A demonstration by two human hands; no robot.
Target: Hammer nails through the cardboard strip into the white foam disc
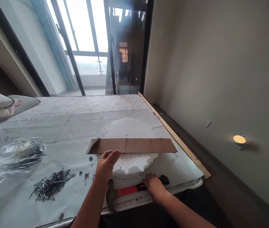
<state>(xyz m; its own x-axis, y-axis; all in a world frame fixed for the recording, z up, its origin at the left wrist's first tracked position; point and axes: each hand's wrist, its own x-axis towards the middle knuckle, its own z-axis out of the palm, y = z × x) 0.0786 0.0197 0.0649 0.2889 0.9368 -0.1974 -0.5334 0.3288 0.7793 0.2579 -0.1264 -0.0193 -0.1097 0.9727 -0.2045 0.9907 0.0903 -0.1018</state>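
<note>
Holding: wooden strip (131, 145) is steadied at its near edge by left hand (107, 163), fingers flat, not clenched.
Grip: hammer (127, 191) handle is grasped by right hand (154, 186).
Position: strip lies across foam disc (128, 128).
Progress: many holes dotted in strip; nails (52, 183) piled, none seen driven.
Clearance: table edge (172, 133) close on right; open sheet on left.

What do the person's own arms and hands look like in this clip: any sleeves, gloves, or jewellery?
Both forearms are bare as far as the view shows, with no sleeves in sight. The left hand and the right hand wear no gloves. No watch, bracelet or ring shows on wrists or fingers, and no markings can be seen.
</note>
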